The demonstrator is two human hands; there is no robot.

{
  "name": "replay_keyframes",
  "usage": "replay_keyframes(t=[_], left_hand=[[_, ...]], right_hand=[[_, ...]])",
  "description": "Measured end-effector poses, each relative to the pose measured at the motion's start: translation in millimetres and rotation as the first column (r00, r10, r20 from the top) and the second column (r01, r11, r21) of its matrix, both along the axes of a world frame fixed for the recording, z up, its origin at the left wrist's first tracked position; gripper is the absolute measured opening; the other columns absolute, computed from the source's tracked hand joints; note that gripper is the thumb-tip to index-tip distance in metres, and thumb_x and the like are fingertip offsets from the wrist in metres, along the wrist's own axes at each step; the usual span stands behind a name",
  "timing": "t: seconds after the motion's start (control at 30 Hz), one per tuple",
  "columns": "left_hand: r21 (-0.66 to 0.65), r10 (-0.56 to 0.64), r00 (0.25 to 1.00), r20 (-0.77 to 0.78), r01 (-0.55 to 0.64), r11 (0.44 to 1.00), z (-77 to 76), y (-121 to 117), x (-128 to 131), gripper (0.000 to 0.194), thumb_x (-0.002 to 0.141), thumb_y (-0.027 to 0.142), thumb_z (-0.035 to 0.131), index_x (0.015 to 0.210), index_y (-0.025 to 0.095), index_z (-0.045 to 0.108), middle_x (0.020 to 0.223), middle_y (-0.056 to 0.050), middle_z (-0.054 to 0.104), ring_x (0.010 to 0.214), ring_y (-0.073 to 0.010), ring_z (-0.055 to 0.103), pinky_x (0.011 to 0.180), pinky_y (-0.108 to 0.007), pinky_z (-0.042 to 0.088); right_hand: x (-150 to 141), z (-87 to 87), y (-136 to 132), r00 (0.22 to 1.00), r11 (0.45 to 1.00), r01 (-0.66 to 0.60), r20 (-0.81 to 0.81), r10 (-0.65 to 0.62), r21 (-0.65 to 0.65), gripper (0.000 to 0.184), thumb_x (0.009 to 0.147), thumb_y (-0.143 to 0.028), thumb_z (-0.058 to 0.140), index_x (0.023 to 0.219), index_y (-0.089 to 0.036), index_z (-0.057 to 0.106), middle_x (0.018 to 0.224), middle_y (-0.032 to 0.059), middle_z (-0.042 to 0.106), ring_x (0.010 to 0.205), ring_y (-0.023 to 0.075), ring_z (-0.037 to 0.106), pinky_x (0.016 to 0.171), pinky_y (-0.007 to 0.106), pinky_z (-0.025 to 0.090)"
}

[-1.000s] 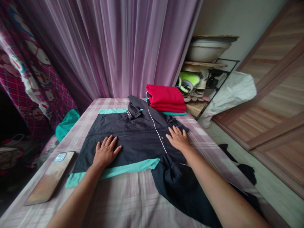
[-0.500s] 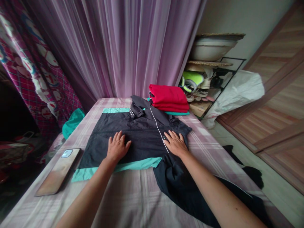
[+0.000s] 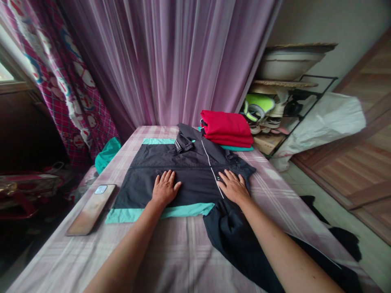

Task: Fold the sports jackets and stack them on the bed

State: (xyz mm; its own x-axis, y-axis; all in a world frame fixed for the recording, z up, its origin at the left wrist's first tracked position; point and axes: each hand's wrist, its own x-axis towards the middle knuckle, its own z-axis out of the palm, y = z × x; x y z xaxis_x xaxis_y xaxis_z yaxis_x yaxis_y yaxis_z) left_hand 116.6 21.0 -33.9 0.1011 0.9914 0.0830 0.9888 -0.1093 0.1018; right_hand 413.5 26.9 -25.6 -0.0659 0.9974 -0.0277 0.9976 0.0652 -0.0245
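Note:
A black zip jacket with turquoise edging and a white piping line lies spread flat, its collar end to the right. My left hand rests palm down on its lower front, fingers spread. Flat on the chest part beside the white piping is my right hand, its fingers also apart. One sleeve stretches toward me under my right forearm. The other sleeve is folded over the far side, its cuff lying on the jacket body.
A folded red garment stack sits at the far right of the checked tablecloth. On the left lies a phone. A purple curtain hangs behind the table. A shoe rack and white bag stand to the right.
The view has swung a little to the left, so everything appears shifted right. My left hand has slid slightly nearer to me on the jacket; my right hand stays at the white piping.

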Motion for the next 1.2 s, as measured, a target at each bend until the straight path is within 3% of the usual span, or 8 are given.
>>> replay_keyframes(t=[0.27, 0.37, 0.47, 0.6, 0.7, 0.77, 0.97, 1.2], left_hand=[[-0.036, 0.189, 0.981, -0.052, -0.191, 0.981, 6.3, -26, -96, 0.061, 0.098, 0.05, 0.031, 0.151, 0.022, 0.039, 0.159, -0.008, 0.035, 0.148, -0.0279, 0.028, 0.119, -0.051, 0.023], [-0.04, 0.189, 0.98, -0.069, -0.192, 0.981, 5.9, -32, -114, 0.062, 0.098, 0.049, 0.033, 0.151, 0.02, 0.039, 0.159, -0.009, 0.034, 0.148, -0.0289, 0.028, 0.119, -0.05, 0.024], [-0.045, 0.193, 0.978, -0.08, -0.197, 0.979, 6.9, -34, -113, 0.063, 0.097, 0.05, 0.034, 0.151, 0.018, 0.038, 0.159, -0.01, 0.034, 0.148, -0.0295, 0.027, 0.119, -0.05, 0.025], [-0.027, 0.203, 0.975, -0.091, -0.206, 0.978, 7.7, -34, -107, 0.063, 0.098, 0.051, 0.034, 0.152, 0.018, 0.038, 0.159, -0.01, 0.035, 0.148, -0.0294, 0.029, 0.119, -0.051, 0.025], [-0.015, 0.2, 0.976, -0.09, -0.202, 0.979, 7.0, -34, -107, 0.064, 0.098, 0.051, 0.034, 0.151, 0.017, 0.037, 0.159, -0.01, 0.035, 0.148, -0.0292, 0.029, 0.119, -0.051, 0.024], [-0.013, 0.202, 0.975, -0.089, -0.204, 0.979, 6.8, -34, -108, 0.064, 0.098, 0.052, 0.033, 0.151, 0.017, 0.038, 0.159, -0.009, 0.035, 0.147, -0.0291, 0.029, 0.119, -0.051, 0.024], [-0.02, 0.195, 0.977, -0.09, -0.198, 0.98, 8.0, -35, -108, 0.064, 0.098, 0.053, 0.032, 0.151, 0.018, 0.037, 0.159, -0.009, 0.035, 0.148, -0.0284, 0.029, 0.119, -0.05, 0.024], [-0.012, 0.202, 0.977, -0.064, -0.203, 0.979, 8.6, -36, -107, 0.064, 0.098, 0.054, 0.033, 0.15, 0.018, 0.04, 0.158, -0.009, 0.037, 0.147, -0.0285, 0.03, 0.119, -0.05, 0.025]], right_hand=[[0, -3.9, 1, 1.0, 1.0, -0.004, 0.023, 0.005, -0.006, 0.055, 0.1, -0.045, 0.031, 0.151, -0.027, 0.04, 0.16, 0.0082, 0.033, 0.147, 0.0237, 0.027, 0.118, 0.052, 0.018], [2, -5.0, 1, 0.999, 1.0, -0.001, 0.041, 0.002, -0.019, 0.055, 0.1, -0.044, 0.03, 0.152, -0.027, 0.038, 0.161, 0.0083, 0.032, 0.148, 0.0236, 0.027, 0.119, 0.052, 0.017], [2, 4.3, 6, 0.999, 0.997, 0.002, 0.042, 0.002, -0.082, 0.056, 0.1, -0.045, 0.03, 0.153, -0.027, 0.036, 0.162, 0.0078, 0.029, 0.148, 0.0239, 0.025, 0.119, 0.053, 0.017], [-16, 34.7, 20, 0.998, 0.978, 0.069, -0.001, -0.07, -0.197, 0.057, 0.098, -0.047, 0.033, 0.15, -0.026, 0.04, 0.16, 0.0109, 0.033, 0.146, 0.0272, 0.03, 0.116, 0.057, 0.023], [-46, 46.4, 23, 0.992, 0.997, 0.069, -0.103, -0.071, -0.022, 0.059, 0.099, -0.048, 0.027, 0.153, -0.025, 0.033, 0.16, 0.0116, 0.031, 0.146, 0.0269, 0.029, 0.115, 0.056, 0.025], [-67, 39.8, 18, 0.991, 0.998, 0.008, -0.133, 0.0, 0.06, 0.059, 0.1, -0.048, 0.024, 0.155, -0.027, 0.029, 0.162, 0.01, 0.027, 0.148, 0.0255, 0.024, 0.116, 0.055, 0.022], [-90, -0.5, -1, 0.995, 0.996, -0.062, -0.085, 0.056, -0.058, 0.058, 0.1, -0.05, 0.028, 0.153, -0.028, 0.034, 0.163, 0.0092, 0.025, 0.15, 0.026, 0.019, 0.118, 0.056, 0.014], [-88, 0.8, 1, 0.996, 0.997, -0.05, -0.083, 0.045, -0.051, 0.057, 0.101, -0.05, 0.027, 0.153, -0.029, 0.035, 0.163, 0.0079, 0.026, 0.149, 0.0244, 0.02, 0.118, 0.055, 0.014]])
